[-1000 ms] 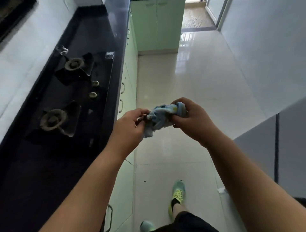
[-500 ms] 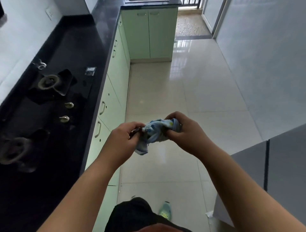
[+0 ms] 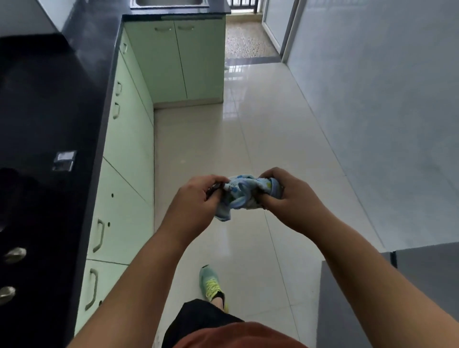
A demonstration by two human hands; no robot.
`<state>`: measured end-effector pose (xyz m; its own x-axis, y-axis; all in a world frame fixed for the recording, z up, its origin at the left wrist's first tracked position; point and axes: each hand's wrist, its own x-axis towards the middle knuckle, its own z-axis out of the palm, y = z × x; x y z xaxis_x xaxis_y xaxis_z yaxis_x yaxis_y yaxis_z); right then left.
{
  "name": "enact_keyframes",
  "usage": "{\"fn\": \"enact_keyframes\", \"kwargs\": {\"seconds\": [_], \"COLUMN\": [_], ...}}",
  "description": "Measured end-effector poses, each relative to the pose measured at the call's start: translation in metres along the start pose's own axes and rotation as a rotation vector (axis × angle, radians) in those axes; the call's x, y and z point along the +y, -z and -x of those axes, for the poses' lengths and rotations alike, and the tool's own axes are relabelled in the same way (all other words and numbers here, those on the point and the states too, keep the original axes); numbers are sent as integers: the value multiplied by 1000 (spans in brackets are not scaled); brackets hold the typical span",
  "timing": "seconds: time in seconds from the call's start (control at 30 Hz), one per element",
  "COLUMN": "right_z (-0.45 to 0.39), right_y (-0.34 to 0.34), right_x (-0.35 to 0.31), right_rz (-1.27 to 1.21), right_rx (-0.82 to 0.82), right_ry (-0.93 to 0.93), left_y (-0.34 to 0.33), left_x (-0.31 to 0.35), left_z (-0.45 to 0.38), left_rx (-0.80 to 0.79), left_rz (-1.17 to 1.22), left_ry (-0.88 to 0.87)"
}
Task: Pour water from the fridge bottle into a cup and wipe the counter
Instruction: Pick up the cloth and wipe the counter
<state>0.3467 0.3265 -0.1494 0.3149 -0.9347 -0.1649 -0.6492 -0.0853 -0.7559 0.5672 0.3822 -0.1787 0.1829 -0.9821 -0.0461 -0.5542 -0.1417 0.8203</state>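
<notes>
A crumpled light-blue cloth (image 3: 244,193) with a small pattern is bunched between both hands, held over the tiled floor in front of me. My left hand (image 3: 196,198) grips its left end and my right hand (image 3: 289,196) grips its right end. A corner of the cloth hangs below my left hand. The black counter (image 3: 54,104) runs along my left side, apart from the cloth. No bottle or cup shows in this view.
Pale green cabinets (image 3: 126,154) with handles stand under the counter. Stove knobs (image 3: 15,254) show at the lower left. A steel sink (image 3: 169,3) sits at the far end. A grey fridge top (image 3: 372,298) is at my lower right. Glossy floor tiles (image 3: 248,139) stretch ahead.
I have walked forward along the counter; the stove burners have slid out of view and the sink has come into view. Both hands keep hold of the cloth.
</notes>
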Motion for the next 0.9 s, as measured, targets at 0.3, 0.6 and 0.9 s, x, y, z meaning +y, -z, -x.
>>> {"fn": "enact_keyframes", "kwargs": {"seconds": [0.3,0.6,0.9], "right_z": [-172,-390,-551], "right_y": [46,88,90], "right_x": [-8,-11,-75], "right_rz": [-64,-77,21], "right_rx": [71,-96,-330], "right_ry": [-18,140,341], "left_y": [10,9,47], "left_x": [27,43,32], "left_z": [-190,-357,-453], "left_rx": [-34,171,386], "left_rz": [-77,-126,-21], "left_ry": [-41,65,225]}}
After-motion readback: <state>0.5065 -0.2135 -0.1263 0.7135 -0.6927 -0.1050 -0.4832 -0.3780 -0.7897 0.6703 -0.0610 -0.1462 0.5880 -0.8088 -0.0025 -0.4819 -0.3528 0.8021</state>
